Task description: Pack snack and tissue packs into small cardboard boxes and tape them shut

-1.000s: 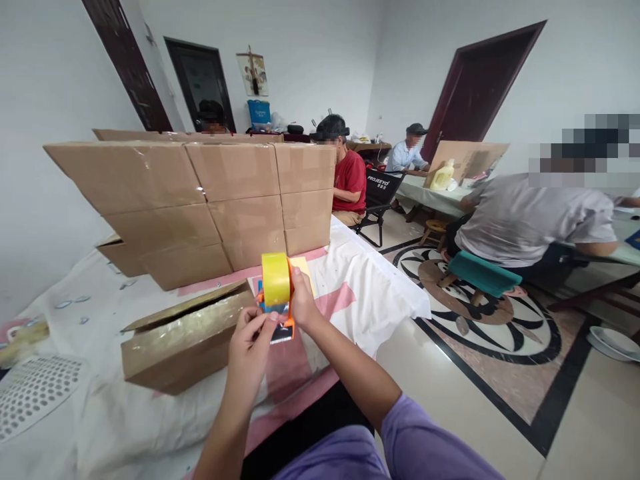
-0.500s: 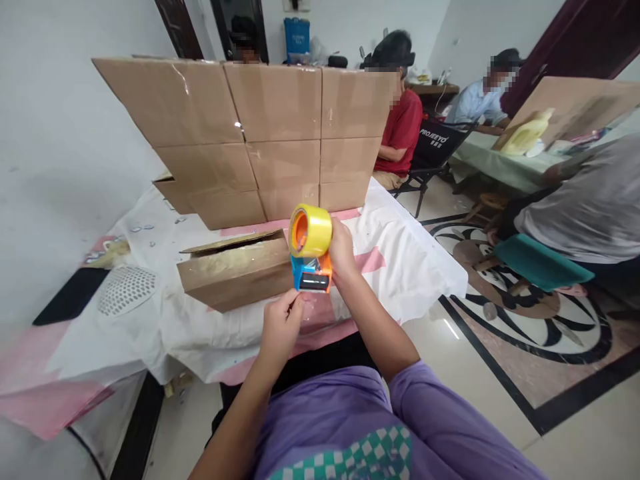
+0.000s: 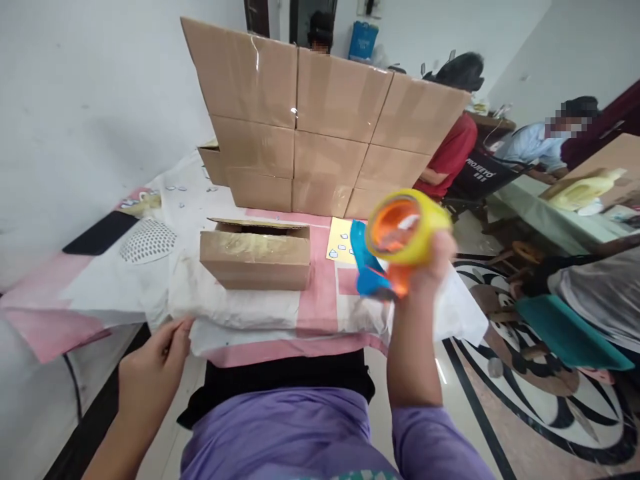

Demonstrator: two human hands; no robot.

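My right hand [image 3: 436, 257] is closed round a tape dispenser [image 3: 395, 280] in blue and orange, blurred by motion. On it sits a large roll of yellowish packing tape [image 3: 433, 230]. My left hand [image 3: 160, 347] is at the table's front edge on the left, thumb and fingers pinched together on the tape's end. The clear strip between the hands is barely visible. Between and beyond my hands a small cardboard box [image 3: 260, 270] lies on the cloth, a slot gaping along its raised top flap.
A wall of taped cardboard [image 3: 330, 157] stands at the back of the cloth-covered table [image 3: 317, 307]. A yellow printed sheet [image 3: 339, 240] lies behind the dispenser. At left are a black flat object [image 3: 100, 233] and a white perforated piece [image 3: 149, 240]. Other people sit beyond and at right.
My hands have moved wide apart: the left to the left, the right with the dispenser to the right. The view has shifted, and the yellow sheet now shows.
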